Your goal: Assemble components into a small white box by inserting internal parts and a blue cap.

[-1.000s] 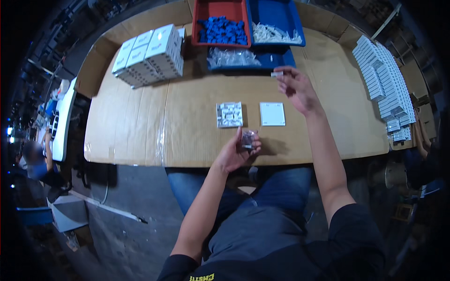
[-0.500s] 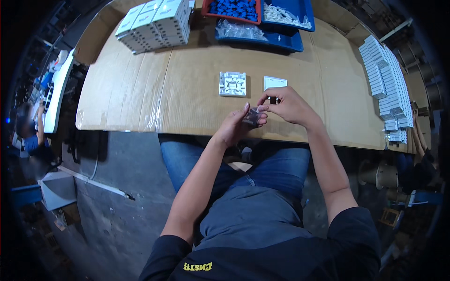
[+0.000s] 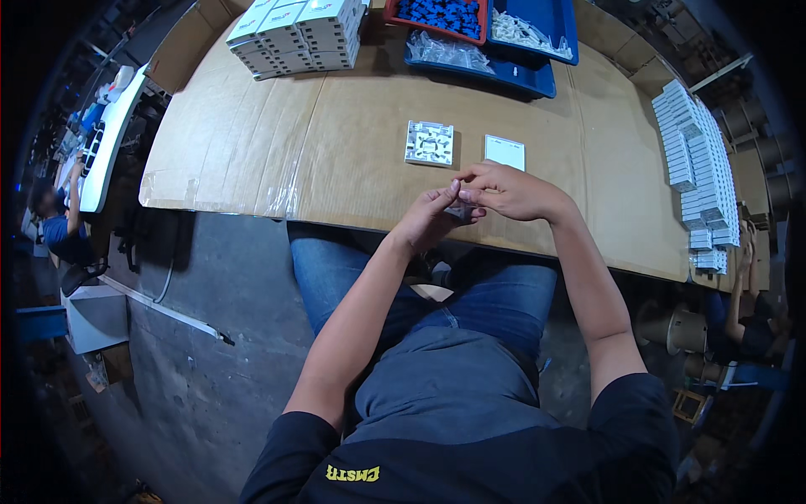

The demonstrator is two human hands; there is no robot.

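Close together above the near edge of the cardboard-topped table, both my hands work at a small clear plastic bag (image 3: 459,212). My left hand (image 3: 425,220) is closed on the bag from below, its thumb pointing up. My right hand (image 3: 514,194) pinches with thumb and fingertips at the bag's top, palm down; the fingers hide most of the bag and its contents. Just beyond the hands lies an open white square plastic box (image 3: 430,144) with moulded inner parts. To its right, partly behind my right hand, rests a flat white square cover (image 3: 505,152).
Stacked white boxes (image 3: 295,38) stand at the far left. At the back are a red bin (image 3: 432,34) of blue parts, a blue tray (image 3: 533,52) of white pieces and a lower blue tray (image 3: 531,86) with clear bags. White units (image 3: 701,164) are piled right. People sit at both sides.
My right hand has turned and come closer over the left, covering more of the plastic bag. The whole view has shifted slightly; the white box and cover lie as before.
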